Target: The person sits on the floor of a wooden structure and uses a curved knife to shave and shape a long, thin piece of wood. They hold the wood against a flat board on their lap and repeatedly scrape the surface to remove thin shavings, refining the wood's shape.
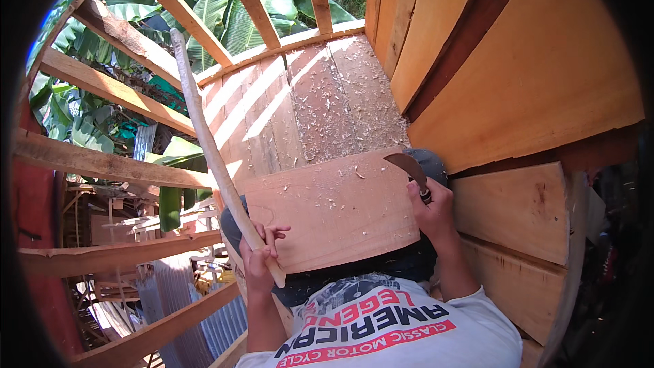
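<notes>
A long pale peeled stick (211,146) slants up and to the left, its lower end gripped by my left hand (259,255). Its near tip pokes out just below that hand, over the edge of a flat wooden board (327,211). The board lies across my lap, with a few shavings scattered on it. My right hand (436,204) is closed round the dark handle of a curved-blade knife (409,166). The blade points up and left above the board's right end, apart from the stick.
Curly shavings litter the plank floor (340,109) ahead. Wooden rails (116,170) stand at the left and front, with banana leaves (231,7) and corrugated metal sheets (174,293) beyond. A plank wall (531,82) rises close on my right.
</notes>
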### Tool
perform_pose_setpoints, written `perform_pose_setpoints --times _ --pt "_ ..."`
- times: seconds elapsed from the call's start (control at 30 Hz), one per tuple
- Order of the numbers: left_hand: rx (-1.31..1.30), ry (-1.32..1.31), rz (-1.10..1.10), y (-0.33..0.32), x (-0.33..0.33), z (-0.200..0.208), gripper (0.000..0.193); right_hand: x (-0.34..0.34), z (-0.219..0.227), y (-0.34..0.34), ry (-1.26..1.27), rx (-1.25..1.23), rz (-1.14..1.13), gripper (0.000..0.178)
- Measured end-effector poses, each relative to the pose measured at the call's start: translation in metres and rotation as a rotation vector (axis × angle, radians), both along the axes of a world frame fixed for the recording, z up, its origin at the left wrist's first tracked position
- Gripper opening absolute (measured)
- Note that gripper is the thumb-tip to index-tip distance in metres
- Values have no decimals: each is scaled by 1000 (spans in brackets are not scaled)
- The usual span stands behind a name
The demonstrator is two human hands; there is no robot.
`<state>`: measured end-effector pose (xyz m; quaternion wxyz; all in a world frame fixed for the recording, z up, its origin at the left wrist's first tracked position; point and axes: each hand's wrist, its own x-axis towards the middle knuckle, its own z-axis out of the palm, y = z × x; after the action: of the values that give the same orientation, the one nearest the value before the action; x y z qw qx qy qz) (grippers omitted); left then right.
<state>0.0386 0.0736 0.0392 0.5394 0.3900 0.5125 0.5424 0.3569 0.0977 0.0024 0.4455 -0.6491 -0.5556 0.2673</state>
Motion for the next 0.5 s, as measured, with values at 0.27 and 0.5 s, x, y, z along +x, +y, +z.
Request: perform_pose_setpoints --times 0.27,0.5 --pt "-341 -355 -423 39 41 19 31 -37 46 35 -274 182 343 18" --pt "-118 24 -534 39 56 23 31 -51 63 84 -505 233 238 19"
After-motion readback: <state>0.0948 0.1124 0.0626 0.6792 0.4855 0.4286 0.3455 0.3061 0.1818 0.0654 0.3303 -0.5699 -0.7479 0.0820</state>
